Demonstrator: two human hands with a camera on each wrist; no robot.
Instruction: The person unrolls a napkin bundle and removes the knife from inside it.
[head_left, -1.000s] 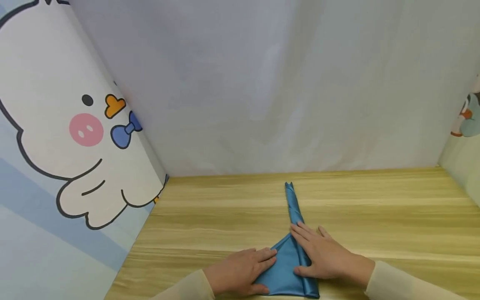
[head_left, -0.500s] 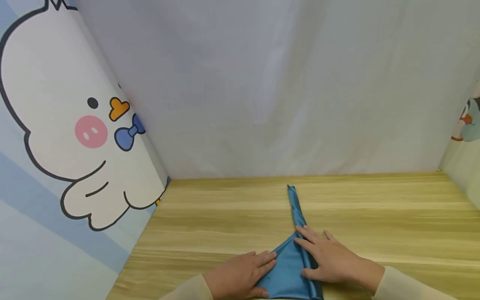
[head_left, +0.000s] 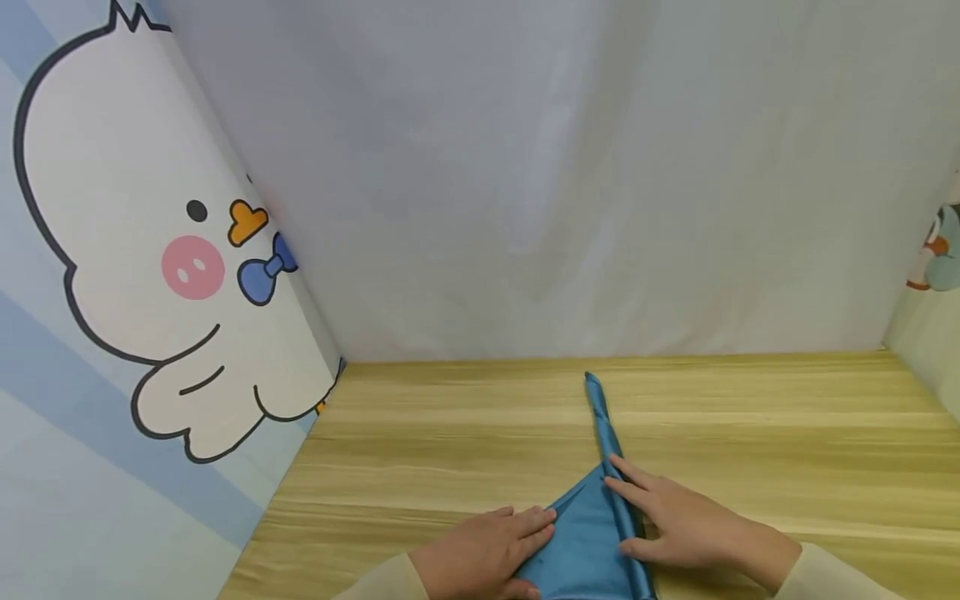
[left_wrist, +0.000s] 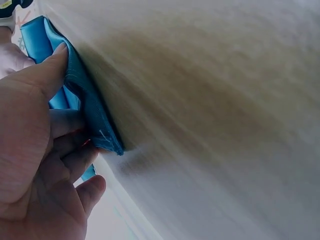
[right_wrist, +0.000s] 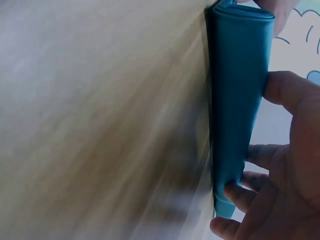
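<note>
A shiny blue cloth [head_left: 581,533] lies on the table, its right side rolled into a long tube [head_left: 626,521]. A thin rolled tail [head_left: 596,396] runs away toward the back. My left hand [head_left: 487,550] rests on the flat left part, fingers extended along its slanted edge. In the left wrist view, the left thumb [left_wrist: 55,67] lies over the hemmed cloth edge [left_wrist: 95,110]. My right hand [head_left: 690,525] touches the tube with spread fingers and thumb. The right wrist view shows the rolled side [right_wrist: 237,95] upright along the frame, with the right fingertips [right_wrist: 240,195] against it.
The wood-grain table [head_left: 420,433] extends to both sides of the cloth. Behind it hangs a plain pale curtain [head_left: 525,183]. A panel printed with a white cartoon bird [head_left: 135,208] borders the left, and another printed panel [head_left: 941,258] borders the right.
My right hand and the rolled tube have shifted a little to the right, away from my left hand. The tail's far end looks narrower. The head view has also shifted slightly.
</note>
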